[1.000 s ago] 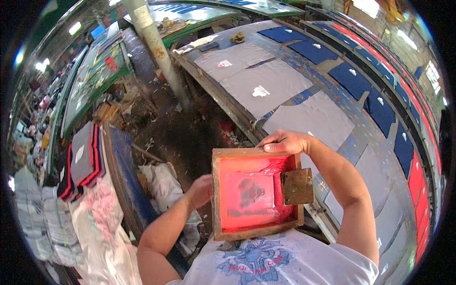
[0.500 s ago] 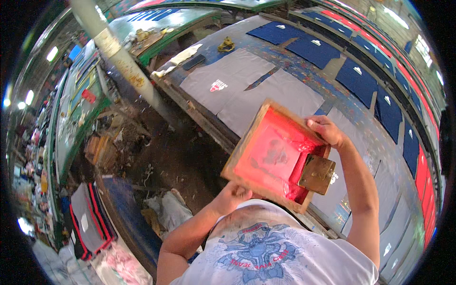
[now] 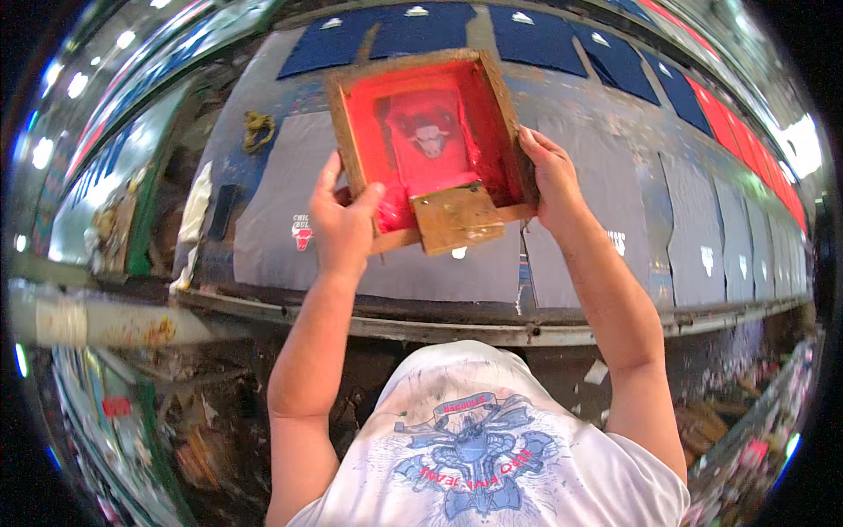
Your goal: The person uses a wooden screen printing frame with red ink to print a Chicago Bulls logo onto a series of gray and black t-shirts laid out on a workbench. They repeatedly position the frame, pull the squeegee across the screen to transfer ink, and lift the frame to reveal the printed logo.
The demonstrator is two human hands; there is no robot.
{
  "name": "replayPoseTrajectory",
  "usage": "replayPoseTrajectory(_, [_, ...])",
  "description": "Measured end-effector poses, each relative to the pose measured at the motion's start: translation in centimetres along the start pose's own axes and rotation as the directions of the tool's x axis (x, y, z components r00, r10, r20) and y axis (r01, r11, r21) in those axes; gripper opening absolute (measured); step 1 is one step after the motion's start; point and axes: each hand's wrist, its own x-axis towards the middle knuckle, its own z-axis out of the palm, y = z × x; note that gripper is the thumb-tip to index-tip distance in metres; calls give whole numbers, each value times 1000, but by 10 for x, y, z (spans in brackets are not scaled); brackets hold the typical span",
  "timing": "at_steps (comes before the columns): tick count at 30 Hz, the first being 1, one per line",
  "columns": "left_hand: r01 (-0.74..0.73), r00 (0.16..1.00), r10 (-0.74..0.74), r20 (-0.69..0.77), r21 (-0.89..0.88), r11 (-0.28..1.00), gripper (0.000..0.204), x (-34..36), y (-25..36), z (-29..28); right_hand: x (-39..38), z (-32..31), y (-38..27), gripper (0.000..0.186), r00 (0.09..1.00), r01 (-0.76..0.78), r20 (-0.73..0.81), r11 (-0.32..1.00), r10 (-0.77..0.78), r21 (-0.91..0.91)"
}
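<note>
Gripping the wooden screen-printing frame (image 3: 507,123) by both sides, I have it tilted, upper centre of the frame of view, above the long printing table (image 3: 562,92). Left hand (image 3: 347,215): pinching the lower left wall between thumb and fingers. Right hand (image 3: 553,176): closed on the right wall; I cannot tell how its far fingers sit, as they are partly hidden. The mesh (image 3: 426,162) inside is coated red and shows a pale bull's-head design; glossy red ink (image 3: 392,209) lies toward the lower left corner. A wooden squeegee (image 3: 457,221) leans across the lower wall. Below and around: grey fabric panels (image 3: 580,255) with small prints, mid-frame; navy panels (image 3: 531,44) along the top; red panels (image 3: 738,127) at upper right. Upper left, I note a mustard-coloured object (image 3: 257,130), kind unclear, and, lower, a dark flat block (image 3: 225,211).
</note>
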Motion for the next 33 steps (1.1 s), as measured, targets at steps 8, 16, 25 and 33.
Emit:
replayPoseTrajectory(8, [-128,982,90,168,233,964,71,27,-61,-43,-62,2,82,46,944,182,-265,980,-196,-76])
replayPoseTrajectory(16, [36,980,-88,177,276,960,77,-55,-137,-61,-125,-39,150,48,941,-59,-336,949,-51,-308])
replayPoseTrajectory(25, [-8,984,-48,173,307,952,76,-79,-164,-58,-128,-61,135,52,973,-68,-211,765,-90,-641])
replayPoseTrajectory(33, [75,984,-98,151,146,986,79,-91,-158,-49,-127,-68,130,53,972,21,-166,764,-166,-644])
